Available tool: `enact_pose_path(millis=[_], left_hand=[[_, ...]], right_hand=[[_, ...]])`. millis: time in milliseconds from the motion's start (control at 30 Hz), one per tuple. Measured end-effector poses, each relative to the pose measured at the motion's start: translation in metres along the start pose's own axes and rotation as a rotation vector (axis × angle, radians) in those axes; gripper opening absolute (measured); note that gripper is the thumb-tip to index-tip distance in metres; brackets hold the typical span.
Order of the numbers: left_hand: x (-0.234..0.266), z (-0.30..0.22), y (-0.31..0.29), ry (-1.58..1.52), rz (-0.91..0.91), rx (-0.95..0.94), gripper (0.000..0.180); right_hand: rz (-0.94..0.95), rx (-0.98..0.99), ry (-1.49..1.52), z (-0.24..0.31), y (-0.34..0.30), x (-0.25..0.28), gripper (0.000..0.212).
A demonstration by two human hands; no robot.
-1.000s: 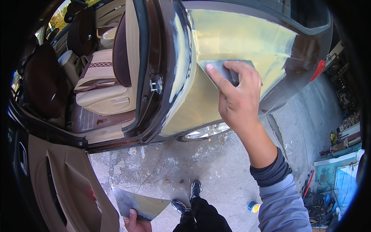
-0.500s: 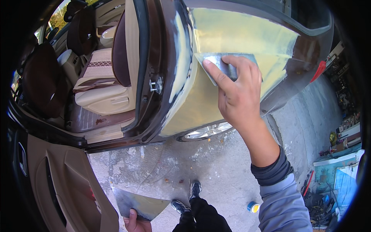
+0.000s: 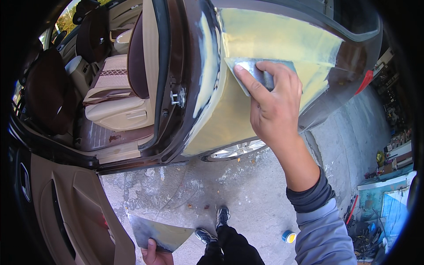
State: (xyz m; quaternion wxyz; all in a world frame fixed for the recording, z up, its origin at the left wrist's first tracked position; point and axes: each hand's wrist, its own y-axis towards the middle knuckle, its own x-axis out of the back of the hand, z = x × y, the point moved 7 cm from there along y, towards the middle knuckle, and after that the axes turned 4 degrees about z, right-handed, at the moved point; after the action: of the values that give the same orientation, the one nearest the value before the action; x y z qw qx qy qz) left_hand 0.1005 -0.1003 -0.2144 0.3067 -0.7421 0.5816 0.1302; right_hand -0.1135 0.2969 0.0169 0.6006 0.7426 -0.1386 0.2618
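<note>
My right hand point(image 3: 277, 99) grips a grey metal filler spreader point(image 3: 252, 68), fingers spread along its face. The spreader lies against the car's rear side panel point(image 3: 229, 119), which is coated in pale yellow filler with smears at its borders. Low at the left, my left hand point(image 3: 155, 254) pinches a second, wider metal spreader point(image 3: 159, 232) by its near edge, thumb on top. Yellowish paste covers part of that sheet's right side.
Left of the panel, the rear doorway shows a beige seat point(image 3: 117, 110); the open door point(image 3: 84, 207) stands at lower left. A wheel point(image 3: 236, 149) sits below the panel. A small blue tin point(image 3: 289, 236) rests on the concrete floor point(image 3: 172, 190). Clutter and a blue cabinet point(image 3: 393, 212) line the right.
My right hand and its spreader have shifted very slightly to the right across the panel. The left hand and its spreader look unmoved.
</note>
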Motion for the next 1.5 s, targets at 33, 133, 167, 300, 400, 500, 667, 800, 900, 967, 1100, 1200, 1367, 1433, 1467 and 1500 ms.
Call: enact_pose_path(millis=[33,133,167,300,400,500,667,800,900,967,1100,1200,1367,1433,1467,1500], left_hand=[[0.000,0.001,0.000,-0.003,0.000,0.001,0.053],[-0.002,0.002,0.000,-0.015,0.003,0.008,0.054],[-0.002,0.002,0.000,-0.021,0.006,0.014,0.054],[-0.004,0.003,0.000,-0.012,0.009,0.013,0.055],[-0.005,0.003,0.000,-0.025,0.013,0.011,0.054],[-0.004,0.004,0.001,-0.028,0.010,0.014,0.054],[-0.004,0.007,0.000,-0.023,-0.010,0.021,0.053],[-0.003,0.008,0.001,-0.021,-0.018,0.017,0.054],[-0.002,0.007,0.002,-0.012,-0.017,0.013,0.055],[0.000,0.007,0.002,-0.015,-0.025,0.019,0.055],[0.002,0.007,0.003,-0.019,-0.017,0.028,0.056],[0.004,0.007,0.004,-0.008,-0.023,0.014,0.056],[0.006,0.008,0.005,-0.010,-0.021,0.028,0.056],[0.007,0.007,0.005,-0.006,-0.024,0.035,0.055],[0.008,0.007,0.006,-0.001,-0.026,0.038,0.055],[0.009,0.007,0.006,0.004,-0.028,0.041,0.055]], right_hand=[[0.024,-0.014,0.003,-0.001,0.000,0.000,0.059],[0.057,-0.017,0.012,-0.002,0.001,0.004,0.060],[0.059,-0.016,0.021,-0.002,0.001,0.006,0.059],[-0.008,0.018,-0.008,-0.001,0.004,0.010,0.059],[-0.004,0.014,-0.005,-0.002,0.007,0.005,0.058],[0.023,0.003,0.017,-0.001,0.006,0.002,0.057],[0.070,-0.019,0.024,-0.001,0.003,0.000,0.056],[0.057,-0.012,0.014,0.001,-0.002,-0.002,0.056],[0.054,-0.017,0.022,0.001,-0.007,-0.005,0.058],[0.059,-0.021,0.038,0.002,-0.012,-0.007,0.059],[0.048,-0.011,0.061,0.003,-0.018,-0.010,0.060],[0.051,-0.018,0.066,0.005,-0.023,-0.012,0.060],[0.097,-0.047,0.054,0.007,-0.033,-0.016,0.064],[0.094,-0.053,0.059,0.009,-0.037,-0.018,0.065],[0.092,-0.058,0.060,0.009,-0.040,-0.020,0.066],[0.091,-0.063,0.062,0.010,-0.042,-0.022,0.067]])
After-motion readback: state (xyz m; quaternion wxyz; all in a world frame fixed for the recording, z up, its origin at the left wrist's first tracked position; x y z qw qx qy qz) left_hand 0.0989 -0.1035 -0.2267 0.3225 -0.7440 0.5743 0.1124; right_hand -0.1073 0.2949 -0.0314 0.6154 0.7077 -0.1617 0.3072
